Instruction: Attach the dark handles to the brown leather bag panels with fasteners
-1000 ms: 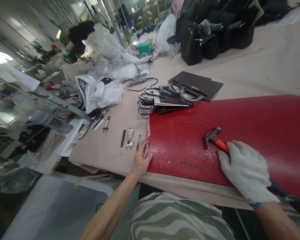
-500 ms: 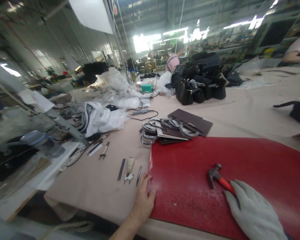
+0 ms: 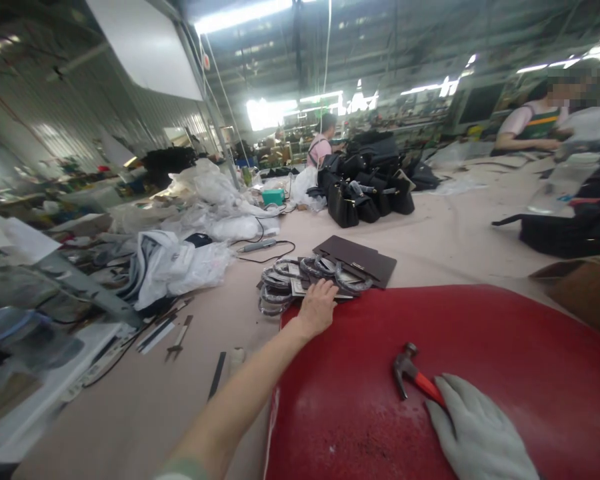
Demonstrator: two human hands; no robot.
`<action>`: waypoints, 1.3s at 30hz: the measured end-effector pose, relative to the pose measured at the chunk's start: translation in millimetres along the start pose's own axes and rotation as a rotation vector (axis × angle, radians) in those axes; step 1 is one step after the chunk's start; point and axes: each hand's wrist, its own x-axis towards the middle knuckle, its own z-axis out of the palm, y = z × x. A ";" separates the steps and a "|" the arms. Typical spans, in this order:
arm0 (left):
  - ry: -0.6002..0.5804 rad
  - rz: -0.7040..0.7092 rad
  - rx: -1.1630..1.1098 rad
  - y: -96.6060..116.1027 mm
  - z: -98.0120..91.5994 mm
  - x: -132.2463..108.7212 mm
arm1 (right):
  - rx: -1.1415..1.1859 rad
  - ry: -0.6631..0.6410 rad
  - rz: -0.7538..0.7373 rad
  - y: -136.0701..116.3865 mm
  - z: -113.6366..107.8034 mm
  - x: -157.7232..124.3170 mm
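My bare left hand (image 3: 319, 308) reaches over the near edge of a pile of dark brown bag panels (image 3: 355, 260). Its fingers are stretched forward and slightly apart, with nothing visibly gripped. Beside them lie ring-shaped bag handles (image 3: 275, 293) wrapped in clear plastic. My right hand (image 3: 480, 427), in a grey work glove, is closed around the red handle of a claw hammer (image 3: 407, 370). The hammer lies low over a red sheet (image 3: 380, 333) whose surface is worn and pitted near the front. The glove hides the end of the handle.
Left of the sheet are a dark flat strip (image 3: 217, 375), a pale-handled tool (image 3: 237, 360) partly behind my forearm, and a caliper-like tool (image 3: 179, 339). Black handbags (image 3: 365, 187) are heaped farther back. Plastic-wrapped material (image 3: 180, 267) lies left. Two co-workers sit beyond the table.
My left hand has moved forward from the sheet's left edge to the pile of brown panels. My right hand keeps its hold on the hammer. The view has turned slightly right.
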 end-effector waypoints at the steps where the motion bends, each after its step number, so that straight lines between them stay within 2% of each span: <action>1: -0.044 0.040 0.042 3.9 5.3 14.8 | 0.005 0.004 0.004 0.1 0.3 -0.9; 4: -0.131 0.132 0.165 13.2 20.3 47.3 | 0.022 -0.017 0.034 0.2 1.8 -3.6; 7: -0.173 0.163 0.222 18.9 28.1 64.2 | 0.008 -0.024 0.050 0.1 3.4 -5.8; 9: -0.187 0.188 0.234 22.2 26.1 68.7 | -0.001 -0.008 0.043 0.1 3.8 -6.6; 12: -0.210 0.240 0.248 29.5 11.6 62.1 | 0.008 -0.001 0.031 0.3 3.5 -6.5; 15: -0.239 0.294 0.277 41.8 -10.2 29.1 | 0.004 0.001 0.030 0.2 2.6 -5.2; 17: -0.262 0.366 0.297 53.6 -22.6 -10.6 | 0.003 0.010 0.020 -0.5 1.2 -3.9; 19: -0.277 0.436 0.282 68.7 -29.4 -61.0 | 0.010 0.001 0.012 -1.8 -1.4 -2.3; 21: -0.257 0.437 0.238 87.1 -30.0 -115.0 | 0.016 -0.034 0.011 -3.3 -5.0 -0.5; 24: -0.212 0.363 0.166 118.8 -23.2 -186.9 | 0.026 -0.077 0.003 -5.3 -9.9 2.3; 27: -0.217 0.253 0.104 149.1 -14.9 -234.0 | 0.042 -0.123 -0.004 -6.4 -11.8 4.5; 29: -0.237 0.207 0.068 163.4 -11.7 -249.6 | 0.044 -0.154 0.007 -7.1 -11.7 5.4; 31: -0.254 0.181 0.044 170.2 -11.0 -254.7 | 0.044 -0.180 0.012 -7.8 -11.4 5.7; 39: -0.208 0.128 0.040 162.4 -12.2 -243.8 | 0.062 -0.210 0.033 -11.7 -17.6 8.2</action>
